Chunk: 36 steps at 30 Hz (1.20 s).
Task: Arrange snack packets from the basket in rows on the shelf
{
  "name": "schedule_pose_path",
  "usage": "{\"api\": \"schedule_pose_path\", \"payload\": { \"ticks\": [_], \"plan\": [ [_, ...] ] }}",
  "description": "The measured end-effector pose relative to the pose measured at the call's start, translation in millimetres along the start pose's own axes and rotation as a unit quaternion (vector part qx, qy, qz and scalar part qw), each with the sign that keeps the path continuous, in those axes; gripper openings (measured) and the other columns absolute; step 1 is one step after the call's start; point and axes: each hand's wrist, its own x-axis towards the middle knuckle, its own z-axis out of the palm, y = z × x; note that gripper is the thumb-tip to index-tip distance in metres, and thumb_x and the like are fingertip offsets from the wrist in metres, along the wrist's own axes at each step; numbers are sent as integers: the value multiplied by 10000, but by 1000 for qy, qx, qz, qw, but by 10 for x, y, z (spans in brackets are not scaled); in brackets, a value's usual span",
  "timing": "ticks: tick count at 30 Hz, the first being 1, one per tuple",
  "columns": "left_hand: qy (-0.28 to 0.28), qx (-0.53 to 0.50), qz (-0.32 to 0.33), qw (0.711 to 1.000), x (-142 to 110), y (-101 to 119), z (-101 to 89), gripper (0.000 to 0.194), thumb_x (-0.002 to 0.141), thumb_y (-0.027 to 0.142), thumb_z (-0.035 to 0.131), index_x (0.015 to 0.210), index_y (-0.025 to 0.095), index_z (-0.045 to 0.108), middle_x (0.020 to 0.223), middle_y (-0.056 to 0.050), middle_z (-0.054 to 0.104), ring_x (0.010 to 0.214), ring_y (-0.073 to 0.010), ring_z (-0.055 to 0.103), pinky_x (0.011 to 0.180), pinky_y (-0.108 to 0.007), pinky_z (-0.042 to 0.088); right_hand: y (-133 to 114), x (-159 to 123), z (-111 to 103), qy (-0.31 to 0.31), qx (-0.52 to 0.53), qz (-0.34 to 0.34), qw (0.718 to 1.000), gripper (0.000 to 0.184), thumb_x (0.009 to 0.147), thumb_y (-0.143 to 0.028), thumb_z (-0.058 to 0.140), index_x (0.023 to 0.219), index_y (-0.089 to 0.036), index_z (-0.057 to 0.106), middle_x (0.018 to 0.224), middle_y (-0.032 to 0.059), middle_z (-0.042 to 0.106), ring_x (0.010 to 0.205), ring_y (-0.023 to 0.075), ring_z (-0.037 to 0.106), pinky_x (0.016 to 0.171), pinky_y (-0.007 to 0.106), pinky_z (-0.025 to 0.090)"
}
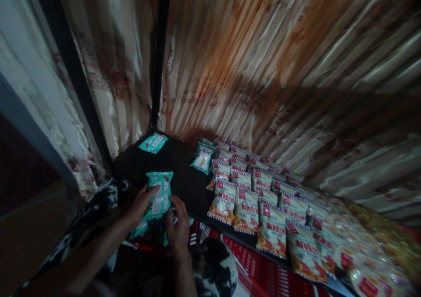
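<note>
A green snack packet (159,196) is held over the front edge of the black shelf. On its left side, my left hand (142,204) has its fingers closed over the packet. My right hand (178,227) is by the packet's right edge, its thumb and fingers apart and curved; whether the fingertips press on it is hard to see. Below the hands, more green packets (140,229) lie in a red basket, partly hidden. Another green packet (154,142) lies flat in the shelf's back left corner. A green and white packet (202,157) leans beside the orange and white packets.
Rows of orange and white snack packets (243,209) fill the black shelf (177,156) to the right. Beyond them are clear-wrapped round items (368,281). Red baskets (259,266) stand below the front edge. Wrinkled sheeting (230,69) and a black post (160,55) bound the back.
</note>
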Motion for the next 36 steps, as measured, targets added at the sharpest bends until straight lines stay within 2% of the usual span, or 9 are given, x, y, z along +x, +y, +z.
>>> {"api": "schedule_pose_path", "payload": {
  "ticks": [9, 15, 25, 33, 36],
  "plan": [
    [7, -17, 2, 1000, -69, 70, 34, 502, 601, 451, 724, 1001, 162, 629, 847, -43, 702, 776, -211, 660, 692, -293, 501, -15, 5, -11, -11, 10, 23, 1000, 298, 852, -172, 434, 1073, -205, 631, 1083, 92, 642, 1037, 184, 591, 886, 363, 500],
    [12, -11, 14, 1000, -93, 143, 54, 470, 582, 438, 727, 951, 158, 645, 850, -50, 704, 811, -224, 657, 699, -290, 498, 5, 5, -14, -13, 5, 11, 1000, 276, 857, -184, 444, 1064, -191, 627, 1069, 94, 645, 1029, 182, 593, 880, 357, 498],
    [6, -24, -6, 1000, -62, 154, 66, 541, 575, 461, 734, 1013, 162, 628, 845, -54, 704, 710, -205, 663, 644, -294, 507, 16, 14, -1, -7, 9, 18, 1000, 281, 869, -211, 443, 1083, -198, 625, 1075, 91, 647, 1036, 183, 588, 885, 357, 492],
    [7, -14, -3, 1000, -54, 159, 115, 521, 595, 464, 722, 1019, 175, 632, 801, -28, 698, 713, -195, 657, 667, -288, 501, -3, 41, -20, 18, 8, 21, 1000, 276, 865, -214, 437, 1060, -201, 633, 1039, 88, 646, 999, 186, 593, 858, 355, 493],
    [12, -20, 7, 1000, -46, 168, 127, 528, 579, 455, 732, 1011, 168, 634, 853, -42, 703, 754, -206, 660, 684, -289, 503, -15, 55, -19, 30, 3, 28, 999, 260, 864, -217, 446, 1031, -202, 645, 992, 83, 642, 950, 182, 598, 816, 334, 499]
  ]
}}
